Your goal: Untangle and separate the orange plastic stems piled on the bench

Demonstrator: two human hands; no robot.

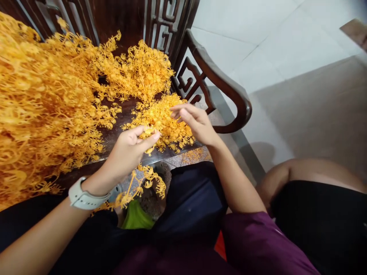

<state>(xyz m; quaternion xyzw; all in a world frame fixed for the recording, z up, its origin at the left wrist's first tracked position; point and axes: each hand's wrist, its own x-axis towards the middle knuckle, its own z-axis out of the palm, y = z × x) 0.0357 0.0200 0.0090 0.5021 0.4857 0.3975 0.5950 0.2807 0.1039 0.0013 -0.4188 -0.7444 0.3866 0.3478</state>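
Note:
My left hand pinches a small yellow plastic flower piece between thumb and fingers, over the front edge of the dark wooden bench seat. Below that hand hangs a thin yellow sprig; whether it joins the pinched piece is hidden. To the right, my right hand hovers at the edge of a low pile of yellow flower pieces. Its fingers reach left, with the thumb apart from them and nothing visible between. A pale watch strap circles my left wrist.
A big heap of yellow plastic sprigs covers the seat's left side. The bench's curved armrest rises at the right. Yellow bits lie on the floor, and something green is below. Another person's leg is at right.

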